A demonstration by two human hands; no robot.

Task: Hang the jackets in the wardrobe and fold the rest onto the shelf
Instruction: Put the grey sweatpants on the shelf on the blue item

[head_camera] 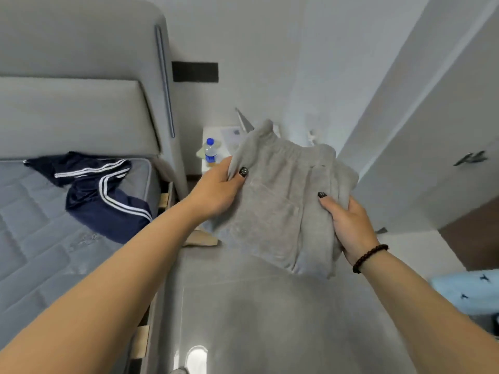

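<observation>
A folded pair of grey fleece trousers (280,201) with an elastic waistband and a patch pocket hangs in the air above the floor, held between both hands. My left hand (218,190) grips its left edge near the waistband, thumb on top. My right hand (348,225), with a dark bead bracelet on the wrist, grips its right edge, thumb on the cloth. A navy jacket (100,193) with white stripes lies crumpled on the mattress at the left. The white wardrobe door (432,147) with a metal handle stands at the right.
The bed with a grey quilted mattress (40,238) and padded headboard fills the left side. A white bedside table (213,136) carries a blue-capped bottle (210,152). Glossy grey floor tiles (270,319) lie below. A light blue garment (469,290) shows at the right edge.
</observation>
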